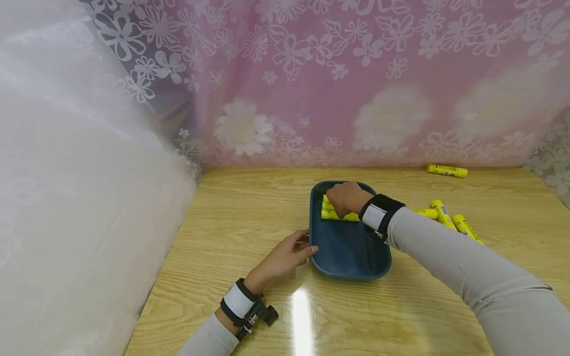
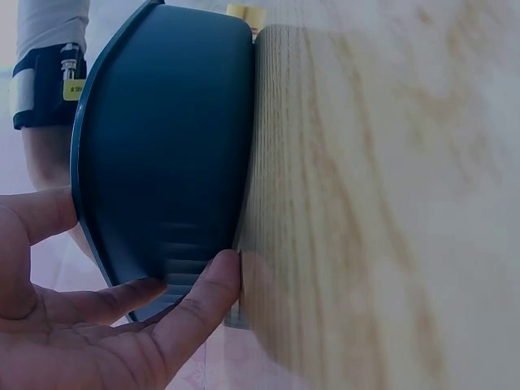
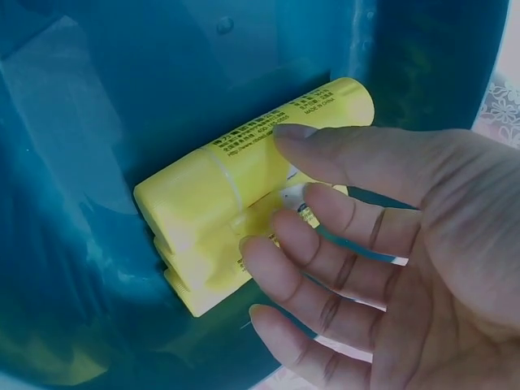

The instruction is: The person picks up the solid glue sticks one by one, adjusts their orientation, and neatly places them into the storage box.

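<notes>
A dark blue plastic tray (image 1: pixel 349 249) stands on the wooden table. My left hand (image 1: pixel 282 257) holds its left side, the thumb over the rim and the fingers against the outer wall (image 2: pixel 171 138). Inside the tray's far end lie several yellow glue sticks (image 1: pixel 331 214), side by side and partly hidden by my right hand (image 1: pixel 349 199). In the right wrist view that hand's fingers are loosely bent and spread over the glue sticks. Its thumb tip overlaps the printed side of the uppermost glue stick (image 3: pixel 187 195).
Right of the tray several more glue sticks lie on the table, one glue stick (image 1: pixel 426 213) partly behind my right forearm. Another glue stick (image 1: pixel 447 170) lies at the table's back edge. A pink flowered curtain (image 1: pixel 311 99) hangs behind, and whitish sheeting (image 1: pixel 89 198) hangs at the left.
</notes>
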Demonstrator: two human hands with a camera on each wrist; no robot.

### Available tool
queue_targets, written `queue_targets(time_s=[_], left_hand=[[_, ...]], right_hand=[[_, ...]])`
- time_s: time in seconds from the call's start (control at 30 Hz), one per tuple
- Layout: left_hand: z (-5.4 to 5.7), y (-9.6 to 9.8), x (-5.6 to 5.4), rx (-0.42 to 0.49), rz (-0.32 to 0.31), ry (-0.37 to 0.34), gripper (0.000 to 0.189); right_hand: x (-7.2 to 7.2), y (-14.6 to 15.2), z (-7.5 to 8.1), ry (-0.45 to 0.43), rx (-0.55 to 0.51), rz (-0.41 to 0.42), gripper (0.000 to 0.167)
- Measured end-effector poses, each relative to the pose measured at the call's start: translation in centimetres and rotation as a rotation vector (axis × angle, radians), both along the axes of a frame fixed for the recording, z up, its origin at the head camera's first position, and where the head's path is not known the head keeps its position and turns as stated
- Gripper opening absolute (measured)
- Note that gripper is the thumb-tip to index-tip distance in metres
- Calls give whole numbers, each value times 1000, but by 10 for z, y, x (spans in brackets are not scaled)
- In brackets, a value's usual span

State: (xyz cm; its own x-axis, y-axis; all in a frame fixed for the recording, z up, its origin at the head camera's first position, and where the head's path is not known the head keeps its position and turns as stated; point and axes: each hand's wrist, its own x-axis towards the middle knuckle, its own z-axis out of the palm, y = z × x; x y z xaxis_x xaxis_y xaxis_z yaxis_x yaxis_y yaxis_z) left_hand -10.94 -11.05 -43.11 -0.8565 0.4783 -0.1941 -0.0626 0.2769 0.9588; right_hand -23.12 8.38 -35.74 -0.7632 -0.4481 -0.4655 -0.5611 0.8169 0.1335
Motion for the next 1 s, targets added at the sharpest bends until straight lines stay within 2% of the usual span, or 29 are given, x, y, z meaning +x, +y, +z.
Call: queue_targets(time_s=[0.27,0.43,0.6,0.73,0.83,1.0], left_hand=[[-4,2,-2,-6,-1,-3,59],[-5,3,-2,-9,-6,-10,60],[-5,0,-2,-25,7,-18,63],[-5,-5,-1,-30,23,-27,64],[-4,-7,0,-24,26,-28,64],[-1,-8,-1,-20,30,-25,63]], right_hand=[[2,7,2,-1,-25,1,16],[1,28,15,-4,-74,-11,18],[-3,73,33,13,-192,-20,24],[-2,119,40,53,-277,-44,25],[2,156,37,56,-298,-81,26],[9,211,24,29,-247,-191,38]])
